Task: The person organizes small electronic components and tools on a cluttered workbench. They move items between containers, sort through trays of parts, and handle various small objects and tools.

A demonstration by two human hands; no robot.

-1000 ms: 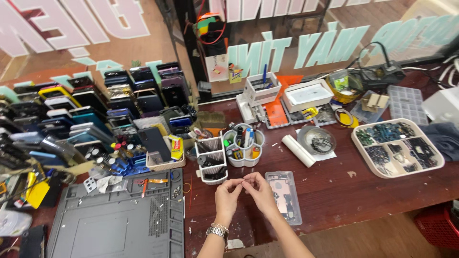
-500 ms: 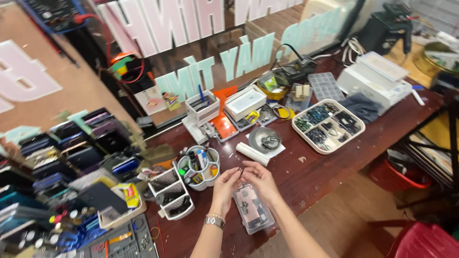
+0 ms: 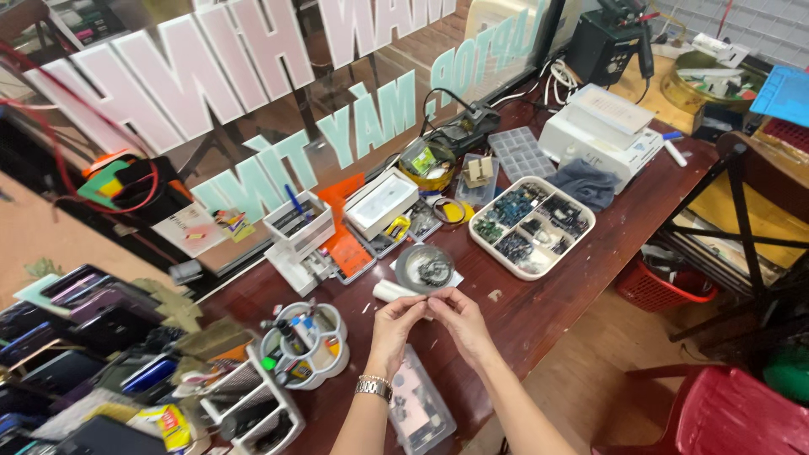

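Left hand, watch at the wrist, has its fingertips pinched together against those of the right hand; what they pinch is too small to identify. Well left of the grip stands a round white tool caddy. Directly below the grip lies a clear plastic parts box on the brown table. Just above the grip sits a round metal dish. Up and right of it rests a white compartment tray.
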